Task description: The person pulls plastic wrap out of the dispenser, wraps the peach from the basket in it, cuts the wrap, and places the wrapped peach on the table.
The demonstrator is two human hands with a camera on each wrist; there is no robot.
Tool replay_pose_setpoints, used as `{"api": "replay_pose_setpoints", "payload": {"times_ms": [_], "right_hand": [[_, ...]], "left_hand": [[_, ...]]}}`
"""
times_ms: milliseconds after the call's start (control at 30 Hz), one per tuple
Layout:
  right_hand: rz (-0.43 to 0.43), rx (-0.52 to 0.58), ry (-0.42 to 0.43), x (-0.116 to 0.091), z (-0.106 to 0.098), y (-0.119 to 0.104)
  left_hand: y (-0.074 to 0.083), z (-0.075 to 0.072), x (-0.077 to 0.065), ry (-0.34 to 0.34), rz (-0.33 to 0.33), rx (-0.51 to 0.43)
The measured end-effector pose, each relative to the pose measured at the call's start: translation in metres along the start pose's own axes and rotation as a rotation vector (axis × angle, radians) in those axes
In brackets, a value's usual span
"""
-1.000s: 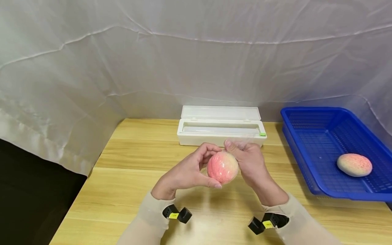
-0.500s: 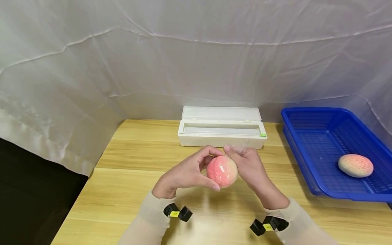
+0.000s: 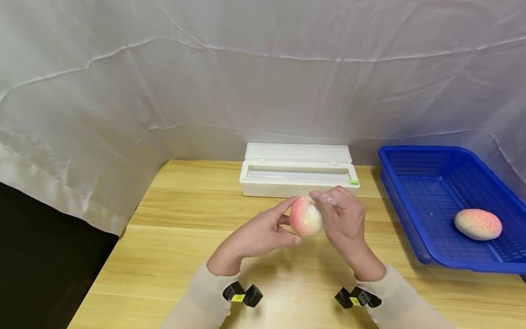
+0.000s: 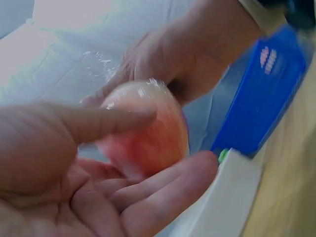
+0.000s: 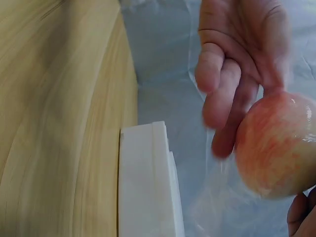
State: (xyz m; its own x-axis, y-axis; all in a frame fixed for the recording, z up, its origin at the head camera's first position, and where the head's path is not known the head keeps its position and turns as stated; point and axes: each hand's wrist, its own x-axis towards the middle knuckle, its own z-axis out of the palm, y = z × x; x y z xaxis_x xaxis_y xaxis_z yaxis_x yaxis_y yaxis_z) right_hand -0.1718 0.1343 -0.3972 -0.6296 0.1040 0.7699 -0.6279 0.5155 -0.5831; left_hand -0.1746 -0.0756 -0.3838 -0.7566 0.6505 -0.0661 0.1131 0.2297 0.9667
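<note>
A pink and cream peach (image 3: pixel 301 218), shiny under clear plastic wrap, is held above the table in front of me. My left hand (image 3: pixel 260 232) grips its left side between thumb and fingers; in the left wrist view the thumb crosses the peach (image 4: pixel 148 138). At its upper right my right hand (image 3: pixel 346 218) pinches a gathered bunch of plastic wrap (image 3: pixel 328 199), with fingers curled in. The right wrist view shows the wrapped peach (image 5: pixel 276 148) against the left hand's fingers, while most of the right hand is out of that frame.
Behind the hands stands a white cling film box (image 3: pixel 297 189), its lid up and a roll inside. A blue basket (image 3: pixel 429 183) on the right holds another pink and cream peach (image 3: pixel 478 224). Pale fabric (image 3: pixel 263 91) hangs around the wooden table (image 3: pixel 176 251).
The peach has shifted slightly right and up and turned, showing more of its cream side. My right hand has rolled over, still pinching the wrap; my left hand has followed the peach.
</note>
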Motion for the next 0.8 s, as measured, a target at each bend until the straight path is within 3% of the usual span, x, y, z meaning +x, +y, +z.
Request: {"api": "replay_pose_setpoints", "payload": {"times_ms": [67, 167, 433, 500, 600, 800], "right_hand": [[-0.063, 0.017, -0.047, -0.002, 0.002, -0.002], [-0.072, 0.036, -0.154, -0.004, 0.001, -0.008], [0.171, 0.043, -0.531, 0.008, -0.021, -0.023], [0.223, 0.074, -0.584, 0.011, -0.024, -0.023], [0.254, 0.104, -0.543, 0.009, -0.022, -0.023], [0.259, 0.071, -0.286, -0.006, -0.004, -0.030]], "left_hand": [[0.000, 0.003, 0.001, -0.026, 0.011, -0.042], [-0.002, 0.006, 0.003, 0.007, 0.016, -0.089], [-0.006, 0.010, 0.008, 0.085, 0.014, -0.160], [-0.006, 0.010, 0.009, 0.106, 0.010, -0.150], [-0.007, 0.010, 0.009, 0.120, 0.018, -0.123], [-0.009, 0.008, 0.009, 0.134, 0.091, -0.015]]}}
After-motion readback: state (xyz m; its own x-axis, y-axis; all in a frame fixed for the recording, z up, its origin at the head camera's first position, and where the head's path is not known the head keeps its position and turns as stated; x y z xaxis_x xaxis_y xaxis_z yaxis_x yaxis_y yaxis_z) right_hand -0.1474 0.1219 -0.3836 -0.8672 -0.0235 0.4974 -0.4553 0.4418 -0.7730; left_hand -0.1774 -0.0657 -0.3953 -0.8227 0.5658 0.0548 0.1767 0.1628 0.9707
